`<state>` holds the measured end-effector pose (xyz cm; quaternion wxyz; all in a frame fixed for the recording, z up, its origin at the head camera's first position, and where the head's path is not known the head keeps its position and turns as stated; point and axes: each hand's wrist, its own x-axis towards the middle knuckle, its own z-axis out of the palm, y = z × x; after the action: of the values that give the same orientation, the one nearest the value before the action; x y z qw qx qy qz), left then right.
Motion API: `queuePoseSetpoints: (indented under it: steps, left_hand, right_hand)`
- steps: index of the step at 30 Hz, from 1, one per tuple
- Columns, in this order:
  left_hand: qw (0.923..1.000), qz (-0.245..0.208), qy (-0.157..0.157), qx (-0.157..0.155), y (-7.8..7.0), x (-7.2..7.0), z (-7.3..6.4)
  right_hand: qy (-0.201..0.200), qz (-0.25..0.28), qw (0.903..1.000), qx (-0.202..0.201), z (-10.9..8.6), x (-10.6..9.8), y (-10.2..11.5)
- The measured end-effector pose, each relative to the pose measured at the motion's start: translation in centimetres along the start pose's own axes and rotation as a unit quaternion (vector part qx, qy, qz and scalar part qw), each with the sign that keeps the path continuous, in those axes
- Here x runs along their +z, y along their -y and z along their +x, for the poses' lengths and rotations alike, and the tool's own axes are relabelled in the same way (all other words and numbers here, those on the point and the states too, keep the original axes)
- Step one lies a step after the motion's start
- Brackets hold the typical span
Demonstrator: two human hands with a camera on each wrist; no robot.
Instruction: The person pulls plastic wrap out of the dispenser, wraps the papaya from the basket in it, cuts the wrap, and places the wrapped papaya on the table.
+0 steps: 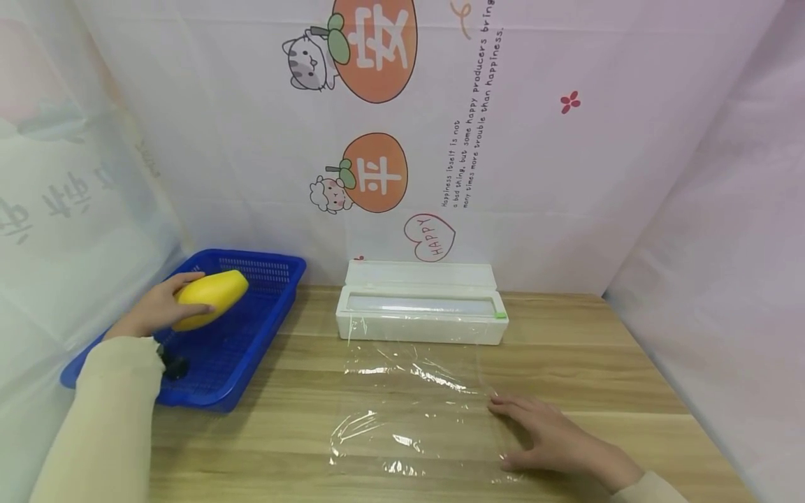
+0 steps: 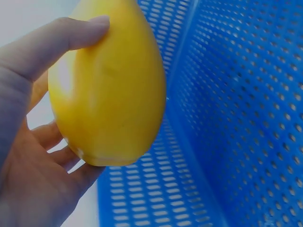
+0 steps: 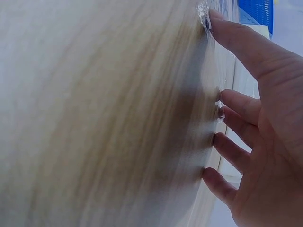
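My left hand (image 1: 162, 305) grips a smooth, elongated yellow fruit (image 1: 212, 297) above the blue basket (image 1: 264, 335). In the left wrist view, the thumb lies across the upper side of the fruit (image 2: 111, 94) and the other fingers are behind and below it. A sheet of clear plastic wrap (image 1: 409, 412) is drawn forward over the table from a white dispenser box (image 1: 421, 330). At the right edge of the sheet, my right hand (image 1: 553, 436) rests its fingertips and thumb on the film and tabletop, fingers spread.
Dark objects (image 1: 176, 367) lie in the basket near my left sleeve, partly hidden. The dispenser's lid (image 1: 421, 274) stands raised against the printed back cloth (image 1: 534, 161), and a green slider (image 1: 499, 315) sits at its right end. Wood-grain tabletop (image 1: 604, 363) extends to the right.
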<state>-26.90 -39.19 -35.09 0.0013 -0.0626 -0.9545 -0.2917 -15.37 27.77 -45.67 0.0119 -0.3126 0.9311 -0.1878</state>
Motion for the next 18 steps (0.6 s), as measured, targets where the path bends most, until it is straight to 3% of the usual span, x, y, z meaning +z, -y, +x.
queuePoseSetpoints:
  steps: [7,11,18]
  left_hand:
    - [0.9997,-0.021,0.001,0.011,-1.4,-0.4,0.1]
    - [0.9998,-0.016,-0.001,0.014,-3.0,-0.4,-0.3]
    - [0.9988,-0.002,-0.018,0.046,-5.6,0.5,0.1]
  right_hand:
    - [0.0,0.0,1.0,0.0,-0.1,0.2,-0.1]
    - [0.0,0.001,1.0,0.0,-0.1,0.2,-0.1]
    - [-0.004,0.0,1.0,-0.002,-0.2,0.2,-0.2]
